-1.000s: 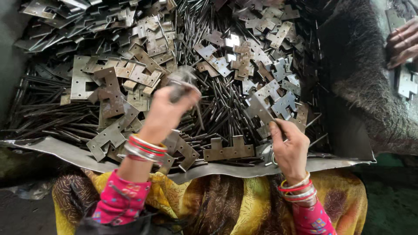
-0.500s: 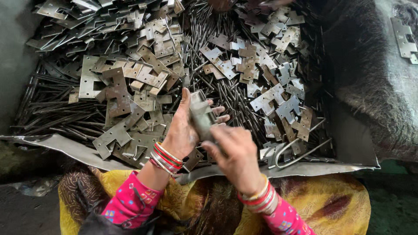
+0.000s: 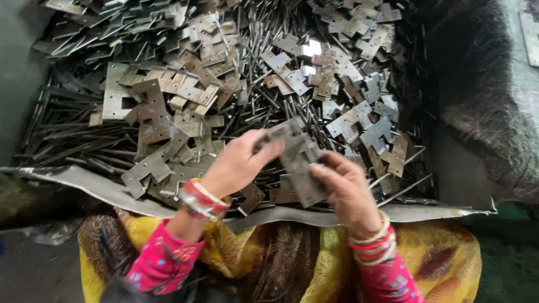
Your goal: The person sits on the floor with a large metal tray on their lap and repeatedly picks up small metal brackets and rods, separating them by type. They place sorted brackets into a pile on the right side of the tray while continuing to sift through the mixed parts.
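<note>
My left hand (image 3: pixel 238 163) and my right hand (image 3: pixel 345 191) are together above the near edge of a heap of metal parts. Between them they hold a grey metal hinge (image 3: pixel 297 160), its two flat leaves fitted against each other. The left fingers pinch its upper left leaf. The right fingers grip its lower end. Both wrists carry red and white bangles. Below the hands lie flat notched hinge plates (image 3: pixel 151 112) and thin steel pins (image 3: pixel 73 140), spread loose across the heap.
A bent metal sheet (image 3: pixel 84 182) edges the heap on the near side, over my yellow patterned lap (image 3: pixel 438 252). A dark fuzzy cloth (image 3: pixel 477 84) lies at the right. More hinge plates (image 3: pixel 359 22) pile up at the far end.
A second ago the hands were apart, the left lifting a plate, the right down in the pile. They have come together and now both hold the hinge.
</note>
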